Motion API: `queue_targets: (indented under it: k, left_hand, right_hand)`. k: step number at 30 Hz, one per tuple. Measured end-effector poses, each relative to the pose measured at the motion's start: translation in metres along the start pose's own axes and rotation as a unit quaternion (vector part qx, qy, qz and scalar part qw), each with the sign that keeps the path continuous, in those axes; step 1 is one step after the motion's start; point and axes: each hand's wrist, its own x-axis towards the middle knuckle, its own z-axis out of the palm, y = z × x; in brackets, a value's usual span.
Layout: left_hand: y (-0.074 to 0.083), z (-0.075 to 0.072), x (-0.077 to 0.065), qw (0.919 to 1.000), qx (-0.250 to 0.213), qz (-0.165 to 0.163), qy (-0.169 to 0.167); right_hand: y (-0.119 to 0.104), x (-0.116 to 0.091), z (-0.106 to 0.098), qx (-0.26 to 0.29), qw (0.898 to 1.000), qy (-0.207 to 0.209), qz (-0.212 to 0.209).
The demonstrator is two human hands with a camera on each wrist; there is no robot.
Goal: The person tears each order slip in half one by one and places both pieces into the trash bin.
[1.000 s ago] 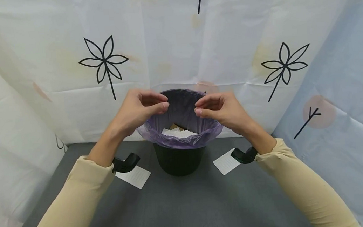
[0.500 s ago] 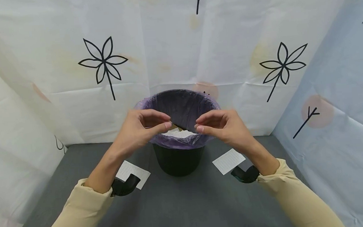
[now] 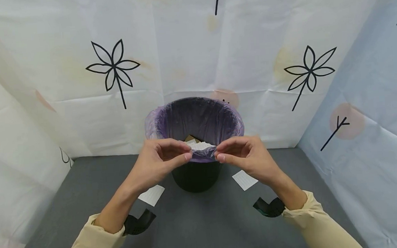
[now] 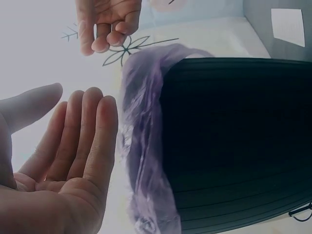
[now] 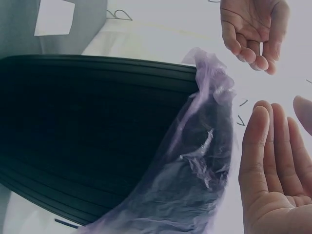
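A dark bin (image 3: pixel 198 178) stands upright near the back of the table, lined with a purple plastic bag (image 3: pixel 234 119) folded over its rim. White paper pieces (image 3: pixel 202 146) and a brown bit (image 3: pixel 190 138) lie inside. My left hand (image 3: pixel 154 161) hovers at the near left of the rim, fingers slightly bent and thumb apart. Mirroring it on the near right is my right hand (image 3: pixel 250 157). Both wrist views show the fingers holding nothing, with a gap between hands and the bag (image 4: pixel 144 141). Whether either hand touches the bag is not shown.
White lined cards lie on the grey table, a left card (image 3: pixel 152 196) and a right card (image 3: pixel 245 180), beside the bin. Patterned white cloth (image 3: pixel 186 44) hangs behind and at both sides. Black wrist cameras sit on both wrists.
Both hands have come down and toward me, from above the bin's opening to its near rim. More of the bag shows now. The bin and cards have stayed put.
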Motion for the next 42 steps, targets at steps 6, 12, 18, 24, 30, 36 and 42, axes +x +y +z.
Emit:
queue_targets:
  k: [6, 12, 18, 24, 30, 36, 42]
  left_hand:
    - [-0.008, 0.005, -0.008, 0.9999, -0.004, -0.013, -0.01]
    - [-0.023, 0.009, -0.014, 0.9995, -0.02, -0.014, -0.017]
    - [-0.037, 0.01, -0.023, 0.999, -0.017, -0.033, -0.023]
    - [-0.056, 0.01, -0.03, 0.9982, -0.02, -0.048, -0.03]
    - [-0.078, 0.007, -0.035, 0.9967, -0.019, -0.068, -0.039]
    - [-0.105, -0.001, -0.038, 0.9962, -0.01, -0.079, -0.037]
    - [-0.137, -0.016, -0.04, 0.9957, 0.021, -0.082, -0.036]
  right_hand:
    - [0.009, -0.013, 0.006, 0.018, 1.0, -0.001, 0.007]
    - [0.021, -0.023, 0.013, 0.026, 1.0, 0.005, 0.015]
    - [0.033, -0.033, 0.021, 0.027, 0.999, 0.016, 0.024]
    - [0.048, -0.042, 0.03, 0.045, 0.998, 0.02, 0.036]
    - [0.062, -0.048, 0.037, 0.064, 0.997, 0.027, 0.045]
    - [0.081, -0.053, 0.041, 0.063, 0.996, 0.035, 0.059]
    - [0.1, -0.058, 0.05, 0.06, 0.994, 0.039, 0.084]
